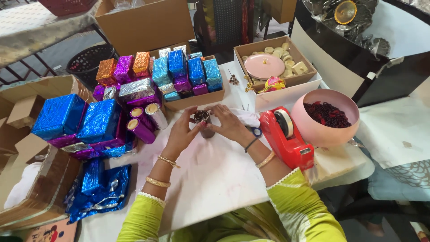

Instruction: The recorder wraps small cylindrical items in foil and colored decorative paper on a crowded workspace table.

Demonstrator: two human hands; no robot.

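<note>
White tabletop (210, 179) bare below both hands' cup (204, 122).

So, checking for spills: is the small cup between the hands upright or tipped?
Upright. The small cup stands on the white table, mouth up with dark filling showing, left hand and right hand around it.

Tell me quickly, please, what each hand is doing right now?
Left hand: fingers closed on the small dark cylinder.
Right hand: fingers closed on the same cylinder from the other side.

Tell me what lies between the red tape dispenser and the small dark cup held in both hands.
In the head view, the right hand and blue-handled scissors lie between tape dispenser and cup.
</note>
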